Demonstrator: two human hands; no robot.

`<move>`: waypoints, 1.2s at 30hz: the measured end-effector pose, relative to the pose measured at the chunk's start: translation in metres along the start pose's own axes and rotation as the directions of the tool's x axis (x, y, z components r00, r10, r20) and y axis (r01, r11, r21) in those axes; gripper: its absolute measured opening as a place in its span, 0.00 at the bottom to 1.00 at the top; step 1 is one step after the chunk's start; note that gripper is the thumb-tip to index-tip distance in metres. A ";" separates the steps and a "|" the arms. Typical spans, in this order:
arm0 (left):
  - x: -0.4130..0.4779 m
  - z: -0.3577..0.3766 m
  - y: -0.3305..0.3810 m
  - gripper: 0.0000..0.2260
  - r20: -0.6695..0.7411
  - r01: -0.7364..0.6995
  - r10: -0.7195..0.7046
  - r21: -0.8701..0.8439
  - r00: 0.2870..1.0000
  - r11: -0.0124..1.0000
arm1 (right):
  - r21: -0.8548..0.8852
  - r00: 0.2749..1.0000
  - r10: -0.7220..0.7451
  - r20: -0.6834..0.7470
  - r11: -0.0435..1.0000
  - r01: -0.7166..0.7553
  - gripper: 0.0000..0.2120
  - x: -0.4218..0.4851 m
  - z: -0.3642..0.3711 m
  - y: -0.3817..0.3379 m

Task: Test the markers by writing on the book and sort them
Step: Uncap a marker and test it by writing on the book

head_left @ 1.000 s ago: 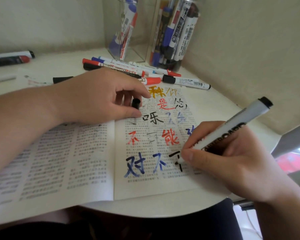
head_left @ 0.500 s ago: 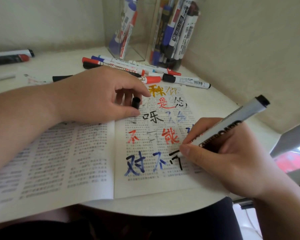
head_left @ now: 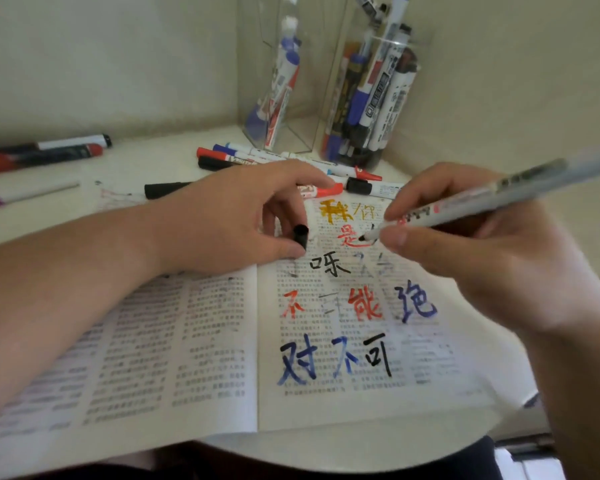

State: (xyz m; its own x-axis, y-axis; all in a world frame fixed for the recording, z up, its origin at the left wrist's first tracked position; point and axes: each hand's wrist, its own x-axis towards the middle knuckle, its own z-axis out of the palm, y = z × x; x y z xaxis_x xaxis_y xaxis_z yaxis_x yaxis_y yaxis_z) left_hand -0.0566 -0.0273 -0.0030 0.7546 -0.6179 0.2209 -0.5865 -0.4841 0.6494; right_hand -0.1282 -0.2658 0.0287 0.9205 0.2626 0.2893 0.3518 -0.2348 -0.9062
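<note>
over the book (head_left: 187, 341), left hand (head_left: 222, 216) pinches a cap (head_left: 300, 234), right hand (head_left: 482, 258) grips a blurred, edge-cropped marker (head_left: 492, 199).

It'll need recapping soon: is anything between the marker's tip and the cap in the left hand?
Nothing visible: just the open book beneath the gap between the marker tip and the cap, pinched by the left hand.

The open book (head_left: 194, 341) is thin matt printed paper. The markers (head_left: 274, 157) have smooth glossy plastic barrels. Both holders (head_left: 371, 98) are clear glossy plastic; the tabletop (head_left: 146, 164) is smooth, pale.
</note>
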 end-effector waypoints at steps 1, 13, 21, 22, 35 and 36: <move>0.000 0.000 0.000 0.33 0.001 0.010 -0.010 -0.011 1.000 1.000 | 0.030 0.999 0.006 0.052 1.000 -0.008 0.07 0.016 -0.002 -0.004; 0.007 -0.002 0.001 0.42 -0.001 0.140 -0.140 -0.030 0.990 0.990 | -0.038 0.943 -0.020 0.332 0.999 0.034 0.04 0.095 0.012 0.013; 0.009 0.000 0.007 0.39 0.004 0.174 -0.174 -0.001 0.985 0.985 | -0.170 0.938 0.000 0.346 0.983 0.063 0.07 0.090 0.010 0.021; 0.009 -0.001 0.007 0.40 0.003 0.185 -0.185 0.000 0.983 0.983 | -0.174 0.936 -0.009 0.351 0.982 0.075 0.08 0.089 0.010 0.020; 0.005 0.001 0.005 0.41 -0.032 0.148 -0.152 -0.100 0.988 0.984 | -0.364 0.930 0.019 0.368 0.923 0.125 0.05 0.088 0.017 0.016; 0.005 0.001 0.004 0.41 -0.034 0.144 -0.148 -0.101 0.988 0.984 | -0.373 0.932 0.022 0.361 0.920 0.122 0.05 0.087 0.017 0.016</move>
State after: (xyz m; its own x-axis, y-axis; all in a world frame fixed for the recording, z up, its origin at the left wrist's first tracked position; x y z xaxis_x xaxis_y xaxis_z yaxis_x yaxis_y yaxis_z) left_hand -0.0554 -0.0334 0.0004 0.8427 -0.5179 0.1471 -0.4391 -0.5030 0.7444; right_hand -0.0450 -0.2311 0.0344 0.8048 0.5773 0.1381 0.4996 -0.5332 -0.6827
